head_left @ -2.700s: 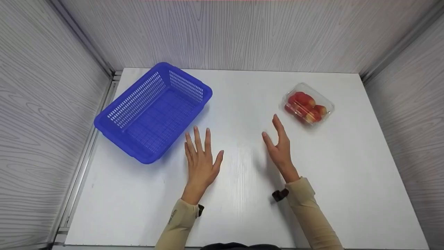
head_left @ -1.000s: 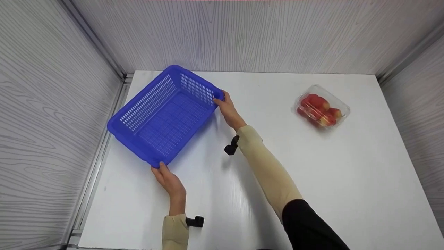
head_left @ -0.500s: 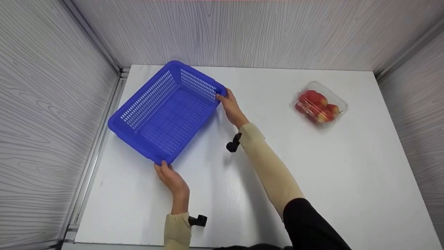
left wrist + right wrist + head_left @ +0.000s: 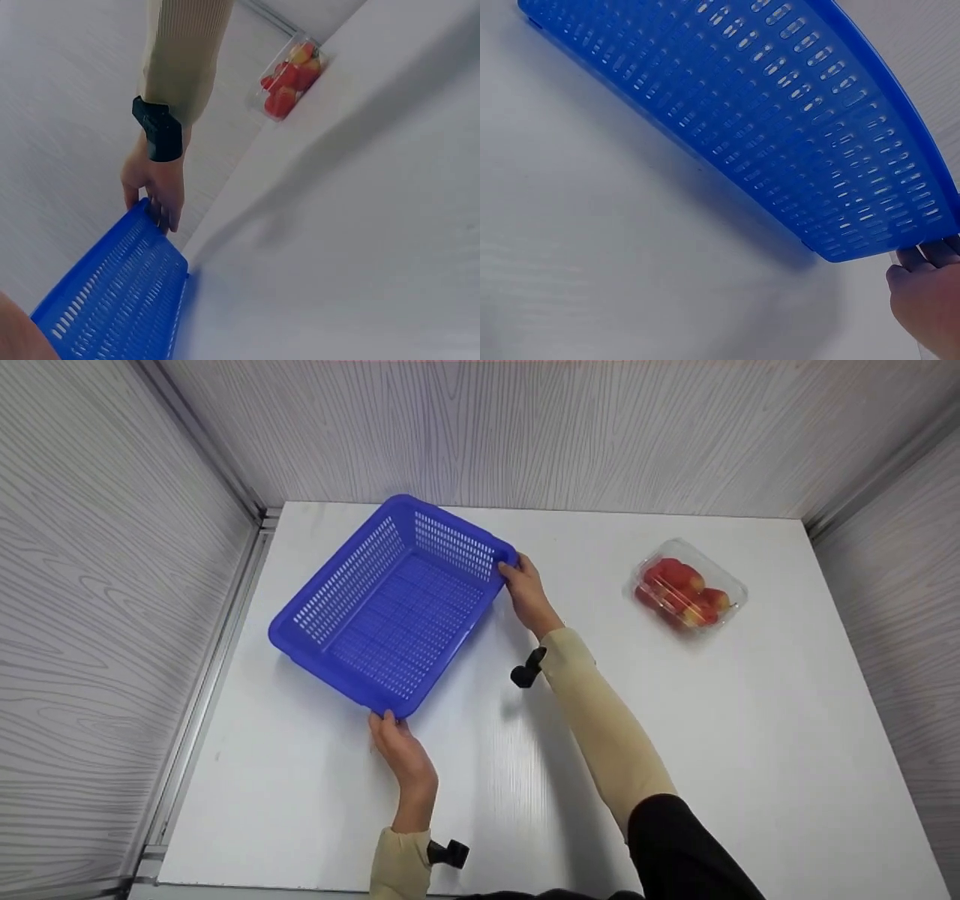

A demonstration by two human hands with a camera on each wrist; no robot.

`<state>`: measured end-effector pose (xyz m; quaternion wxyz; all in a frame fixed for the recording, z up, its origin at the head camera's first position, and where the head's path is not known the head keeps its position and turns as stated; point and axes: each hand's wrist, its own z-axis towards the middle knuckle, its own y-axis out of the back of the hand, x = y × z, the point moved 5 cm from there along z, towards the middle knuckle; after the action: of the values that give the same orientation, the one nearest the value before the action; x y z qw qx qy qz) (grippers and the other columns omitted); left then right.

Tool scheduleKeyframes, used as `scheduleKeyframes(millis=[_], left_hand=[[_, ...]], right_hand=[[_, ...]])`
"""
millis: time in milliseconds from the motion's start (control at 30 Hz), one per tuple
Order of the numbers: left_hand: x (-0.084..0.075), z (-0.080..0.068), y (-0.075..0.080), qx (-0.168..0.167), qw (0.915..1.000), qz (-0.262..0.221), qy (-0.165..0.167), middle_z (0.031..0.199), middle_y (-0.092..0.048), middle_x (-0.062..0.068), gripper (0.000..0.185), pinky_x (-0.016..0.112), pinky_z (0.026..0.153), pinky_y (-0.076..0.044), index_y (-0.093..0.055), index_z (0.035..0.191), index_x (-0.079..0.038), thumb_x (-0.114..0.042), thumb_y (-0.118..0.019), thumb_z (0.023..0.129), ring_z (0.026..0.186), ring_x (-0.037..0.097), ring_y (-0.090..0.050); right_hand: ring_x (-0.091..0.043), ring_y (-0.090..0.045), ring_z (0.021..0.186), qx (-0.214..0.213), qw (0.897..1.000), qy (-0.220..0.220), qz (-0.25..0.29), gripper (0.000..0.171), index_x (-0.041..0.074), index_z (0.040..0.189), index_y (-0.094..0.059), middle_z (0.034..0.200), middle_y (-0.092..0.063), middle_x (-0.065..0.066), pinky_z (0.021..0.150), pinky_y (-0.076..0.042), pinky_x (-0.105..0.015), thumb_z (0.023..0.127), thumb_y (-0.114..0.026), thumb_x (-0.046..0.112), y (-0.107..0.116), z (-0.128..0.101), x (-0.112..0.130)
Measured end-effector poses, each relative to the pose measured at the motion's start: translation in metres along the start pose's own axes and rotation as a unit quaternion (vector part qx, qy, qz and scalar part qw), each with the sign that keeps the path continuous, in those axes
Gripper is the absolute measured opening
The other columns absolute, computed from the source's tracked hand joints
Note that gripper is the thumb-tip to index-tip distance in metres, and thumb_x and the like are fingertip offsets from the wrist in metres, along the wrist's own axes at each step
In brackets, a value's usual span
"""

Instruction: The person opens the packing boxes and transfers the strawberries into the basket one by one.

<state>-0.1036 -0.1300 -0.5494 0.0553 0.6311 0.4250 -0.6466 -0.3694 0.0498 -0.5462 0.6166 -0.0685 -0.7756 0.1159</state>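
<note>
Now, from the head view: gripping the blue basket [image 4: 397, 607] at opposite corners, left hand [image 4: 401, 754] near, right hand [image 4: 527, 594] far, on the white table [image 4: 750, 720]. Left wrist: right fingers curled over the rim. Right wrist: left fingers pinching the corner. Repositioning step, likely; next calls for even, matched sliding.

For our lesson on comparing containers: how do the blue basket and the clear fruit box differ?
The blue basket is opaque, perforated, open-topped and empty; the clear fruit box is see-through and holds red fruit. The basket is much larger. The left hand and right hand grip the basket; the box lies untouched. Both sit askew on the white table.
</note>
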Motion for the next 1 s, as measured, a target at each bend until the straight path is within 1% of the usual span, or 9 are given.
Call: scheduleKeyframes(millis=[200, 400, 500, 633, 667, 733, 867, 900, 1000], left_hand=[[0.004, -0.015, -0.009, 0.044, 0.9985, 0.003, 0.031, 0.151, -0.027, 0.029, 0.047, 0.037, 0.118, -0.016, -0.023, 0.146, 0.013, -0.007, -0.023, 0.103, 0.146, 0.036, -0.021], [0.000, -0.023, -0.012, 0.084, 0.9934, 0.008, 0.077, 0.156, -0.021, 0.031, 0.050, 0.042, 0.118, -0.016, -0.021, 0.145, 0.018, -0.011, -0.022, 0.105, 0.147, 0.038, -0.018], [0.000, -0.026, -0.013, 0.104, 0.9884, 0.011, 0.110, 0.157, -0.018, 0.031, 0.051, 0.042, 0.117, -0.018, -0.018, 0.146, 0.020, -0.011, -0.022, 0.105, 0.147, 0.038, -0.019], [0.003, -0.031, -0.012, 0.138, 0.9785, -0.008, 0.153, 0.155, -0.016, 0.035, 0.050, 0.044, 0.117, -0.019, -0.019, 0.142, 0.024, -0.009, -0.022, 0.104, 0.146, 0.040, -0.019], [0.004, -0.031, -0.012, 0.148, 0.9756, -0.013, 0.162, 0.154, -0.017, 0.036, 0.049, 0.045, 0.117, -0.019, -0.022, 0.140, 0.025, -0.009, -0.022, 0.104, 0.146, 0.041, -0.020], [0.007, -0.031, -0.012, 0.161, 0.9704, -0.017, 0.179, 0.146, -0.029, 0.037, 0.045, 0.045, 0.116, -0.021, -0.033, 0.132, 0.024, -0.009, -0.023, 0.104, 0.143, 0.043, -0.026], [0.012, -0.030, -0.011, 0.188, 0.9607, -0.004, 0.204, 0.123, -0.046, 0.026, 0.031, 0.045, 0.113, -0.029, -0.047, 0.109, 0.017, -0.009, -0.031, 0.105, 0.131, 0.036, -0.044], [0.013, -0.030, -0.011, 0.191, 0.9592, 0.002, 0.208, 0.118, -0.048, 0.023, 0.028, 0.044, 0.112, -0.031, -0.049, 0.106, 0.015, -0.008, -0.034, 0.105, 0.126, 0.034, -0.047], [0.018, -0.033, -0.011, 0.203, 0.9531, 0.014, 0.224, 0.120, -0.048, 0.022, 0.027, 0.043, 0.110, -0.033, -0.050, 0.114, 0.019, -0.005, -0.043, 0.104, 0.119, 0.028, -0.051]], right_hand=[[-0.027, -0.040, 0.139, -0.010, 0.999, -0.018, 0.036, 0.049, -0.007, 0.150, -0.026, 0.150, -0.038, -0.021, 0.111, -0.033, -0.030, 0.104, -0.042, 0.004, 0.016, 0.000, 0.006], [-0.025, -0.039, 0.139, -0.017, 0.999, -0.034, 0.037, 0.050, -0.005, 0.151, -0.025, 0.151, -0.037, -0.020, 0.111, -0.032, -0.032, 0.105, -0.041, 0.005, 0.031, 0.001, 0.014], [-0.024, -0.038, 0.139, -0.024, 0.999, -0.039, 0.029, 0.050, -0.004, 0.151, -0.025, 0.152, -0.036, -0.018, 0.112, -0.031, -0.032, 0.105, -0.041, 0.007, 0.040, 0.000, 0.018], [-0.024, -0.036, 0.141, -0.028, 0.999, -0.038, 0.003, 0.051, -0.003, 0.152, -0.024, 0.152, -0.036, -0.018, 0.113, -0.030, -0.034, 0.106, -0.040, 0.009, 0.051, -0.003, 0.021], [-0.025, -0.035, 0.141, -0.028, 0.999, -0.038, -0.002, 0.051, -0.003, 0.152, -0.023, 0.152, -0.035, -0.018, 0.113, -0.030, -0.034, 0.106, -0.040, 0.010, 0.053, -0.004, 0.022], [-0.025, -0.036, 0.141, -0.033, 0.999, -0.037, -0.009, 0.051, -0.002, 0.152, -0.023, 0.152, -0.035, -0.018, 0.113, -0.030, -0.034, 0.106, -0.040, 0.011, 0.057, -0.005, 0.023], [-0.027, -0.039, 0.138, -0.038, 0.999, -0.028, -0.014, 0.051, -0.003, 0.152, -0.023, 0.150, -0.037, -0.020, 0.111, -0.033, -0.035, 0.107, -0.040, 0.013, 0.062, -0.007, 0.025], [-0.028, -0.039, 0.138, -0.036, 0.999, -0.025, -0.017, 0.050, -0.004, 0.151, -0.023, 0.149, -0.038, -0.021, 0.111, -0.033, -0.035, 0.107, -0.039, 0.012, 0.062, -0.007, 0.026], [-0.032, -0.040, 0.137, -0.025, 0.999, -0.024, -0.022, 0.050, -0.007, 0.150, -0.025, 0.147, -0.038, -0.025, 0.111, -0.034, -0.038, 0.106, -0.040, 0.011, 0.061, -0.010, 0.028]])
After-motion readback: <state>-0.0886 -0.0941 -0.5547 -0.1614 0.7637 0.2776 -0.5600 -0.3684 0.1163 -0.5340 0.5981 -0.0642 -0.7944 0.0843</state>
